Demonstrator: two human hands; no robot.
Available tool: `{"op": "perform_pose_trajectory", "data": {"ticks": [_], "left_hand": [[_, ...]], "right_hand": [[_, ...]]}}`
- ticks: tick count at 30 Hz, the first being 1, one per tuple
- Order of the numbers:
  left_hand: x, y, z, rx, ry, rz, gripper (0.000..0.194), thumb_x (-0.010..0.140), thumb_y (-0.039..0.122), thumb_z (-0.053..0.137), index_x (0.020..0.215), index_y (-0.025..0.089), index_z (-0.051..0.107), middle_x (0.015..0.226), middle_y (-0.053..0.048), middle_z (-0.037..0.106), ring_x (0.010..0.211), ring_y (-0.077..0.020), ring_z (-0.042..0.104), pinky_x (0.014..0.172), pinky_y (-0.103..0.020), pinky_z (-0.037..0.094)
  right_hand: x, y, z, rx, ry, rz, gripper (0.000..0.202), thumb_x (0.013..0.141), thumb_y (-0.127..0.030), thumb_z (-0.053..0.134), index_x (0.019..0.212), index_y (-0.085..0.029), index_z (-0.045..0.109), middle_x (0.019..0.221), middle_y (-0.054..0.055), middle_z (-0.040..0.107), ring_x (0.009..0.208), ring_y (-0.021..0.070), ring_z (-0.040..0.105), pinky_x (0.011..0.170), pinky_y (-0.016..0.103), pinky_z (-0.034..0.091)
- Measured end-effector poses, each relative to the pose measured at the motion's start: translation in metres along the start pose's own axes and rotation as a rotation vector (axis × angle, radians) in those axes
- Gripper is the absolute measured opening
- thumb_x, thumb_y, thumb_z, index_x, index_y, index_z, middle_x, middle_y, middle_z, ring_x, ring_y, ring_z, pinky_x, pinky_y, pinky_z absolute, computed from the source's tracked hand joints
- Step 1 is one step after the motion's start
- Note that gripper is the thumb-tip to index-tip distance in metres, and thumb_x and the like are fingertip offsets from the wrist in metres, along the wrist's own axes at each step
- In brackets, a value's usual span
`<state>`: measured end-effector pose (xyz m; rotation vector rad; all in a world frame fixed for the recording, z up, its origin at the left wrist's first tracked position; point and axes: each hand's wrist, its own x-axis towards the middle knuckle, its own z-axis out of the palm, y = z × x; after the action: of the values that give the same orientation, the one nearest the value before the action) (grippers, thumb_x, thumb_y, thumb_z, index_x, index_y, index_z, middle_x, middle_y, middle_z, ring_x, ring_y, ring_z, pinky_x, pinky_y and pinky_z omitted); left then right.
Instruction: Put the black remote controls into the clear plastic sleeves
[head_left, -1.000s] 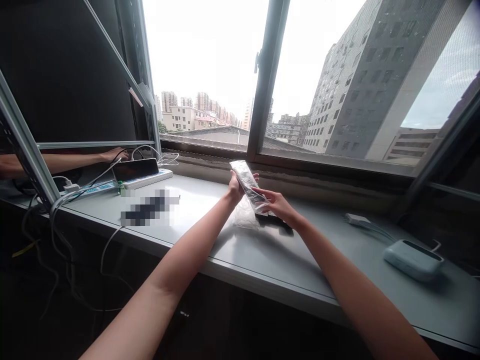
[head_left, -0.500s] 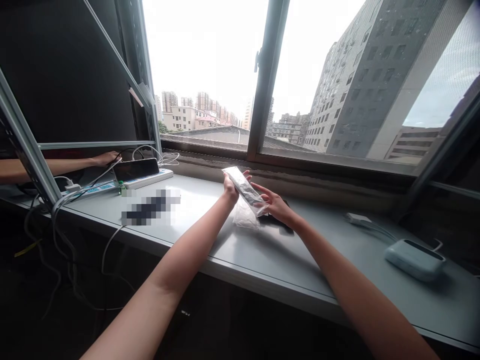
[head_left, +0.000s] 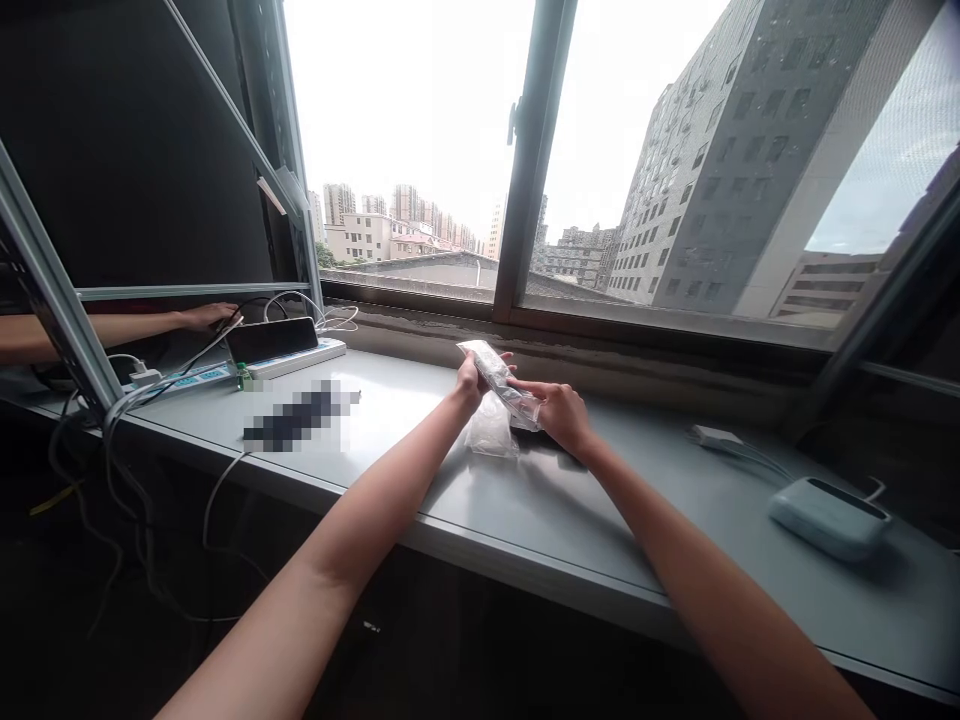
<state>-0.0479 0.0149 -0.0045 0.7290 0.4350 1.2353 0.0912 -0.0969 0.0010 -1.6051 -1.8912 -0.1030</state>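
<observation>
The clear packet (head_left: 496,378) is held tilted above the crumpled bag (head_left: 491,430), which lies on the desk (head_left: 637,540); the left hand (head_left: 469,377) grips the packet's upper end, thumb on the near side and fingertips showing past the far edge; the right hand (head_left: 564,415), up and to the right of the crumpled bag, lays a forefinger along the lower end, though I cannot tell whether its hidden thumb closes on the film; beside the crumpled bag, on its right, a dark flat thing (head_left: 529,437) is partly hidden; the packet looks light, its film slick and soft and likely to slide or crease, so the fuller middle probably gives a surer hold than the loose lower end.
</observation>
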Motion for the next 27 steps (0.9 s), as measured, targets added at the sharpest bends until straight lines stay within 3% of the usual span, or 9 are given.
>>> {"op": "perform_pose_trajectory", "data": {"ticks": [6, 11, 15, 18, 22, 27], "left_hand": [[-0.003, -0.004, 0.002, 0.084, -0.003, -0.044, 0.065, 0.104, 0.047, 0.015, 0.151, 0.007, 0.036, 0.109, -0.020, 0.074, 0.079, -0.0254, 0.073, 0.075, -0.037, 0.059], [-0.003, -0.008, 0.002, 0.193, -0.034, -0.081, 0.057, 0.105, 0.042, 0.021, 0.144, 0.009, 0.045, 0.097, -0.015, 0.076, 0.073, -0.0219, 0.073, 0.069, -0.031, 0.057], [-0.003, -0.011, 0.004, 0.319, -0.036, -0.177, 0.047, 0.103, 0.042, 0.037, 0.120, 0.006, 0.062, 0.080, -0.011, 0.073, 0.063, -0.0188, 0.069, 0.062, -0.027, 0.055], [-0.003, -0.012, 0.004, 0.369, -0.027, -0.217, 0.032, 0.101, 0.032, 0.047, 0.102, 0.006, 0.065, 0.069, -0.006, 0.069, 0.055, -0.0153, 0.064, 0.060, -0.025, 0.053], [-0.001, -0.011, 0.004, 0.382, 0.030, -0.193, 0.022, 0.099, 0.020, 0.048, 0.098, 0.005, 0.064, 0.062, -0.004, 0.064, 0.050, -0.0141, 0.061, 0.058, -0.025, 0.053], [0.006, 0.002, -0.002, 0.303, 0.155, -0.099, 0.020, 0.099, 0.016, 0.048, 0.107, 0.006, 0.064, 0.061, -0.003, 0.064, 0.049, -0.0137, 0.061, 0.057, -0.024, 0.052]], "right_hand": [[-0.002, -0.002, -0.002, -0.138, 0.045, -0.044, 0.030, 0.088, -0.031, 0.068, 0.116, -0.034, 0.076, 0.096, 0.006, 0.079, 0.087, 0.0257, 0.073, 0.072, 0.030, 0.048], [0.000, -0.002, -0.003, -0.175, 0.068, -0.038, 0.025, 0.087, -0.022, 0.065, 0.104, -0.031, 0.080, 0.090, 0.006, 0.080, 0.085, 0.0256, 0.073, 0.069, 0.029, 0.045], [0.001, -0.001, -0.005, -0.187, 0.123, -0.049, 0.019, 0.084, -0.019, 0.065, 0.092, -0.028, 0.080, 0.085, 0.003, 0.079, 0.080, 0.0237, 0.072, 0.064, 0.027, 0.042], [0.001, 0.001, -0.006, -0.196, 0.155, -0.056, 0.016, 0.083, -0.018, 0.065, 0.086, -0.026, 0.078, 0.080, 0.002, 0.078, 0.077, 0.0230, 0.071, 0.062, 0.026, 0.040], [0.001, 0.002, -0.004, -0.124, 0.149, -0.103, 0.017, 0.083, -0.020, 0.067, 0.093, -0.026, 0.079, 0.079, 0.001, 0.077, 0.072, 0.0213, 0.071, 0.065, 0.027, 0.043], [0.000, 0.002, -0.002, 0.064, 0.070, -0.186, 0.031, 0.085, -0.009, 0.059, 0.104, -0.024, 0.079, 0.073, 0.000, 0.076, 0.059, 0.0149, 0.068, 0.068, 0.024, 0.048]]}}
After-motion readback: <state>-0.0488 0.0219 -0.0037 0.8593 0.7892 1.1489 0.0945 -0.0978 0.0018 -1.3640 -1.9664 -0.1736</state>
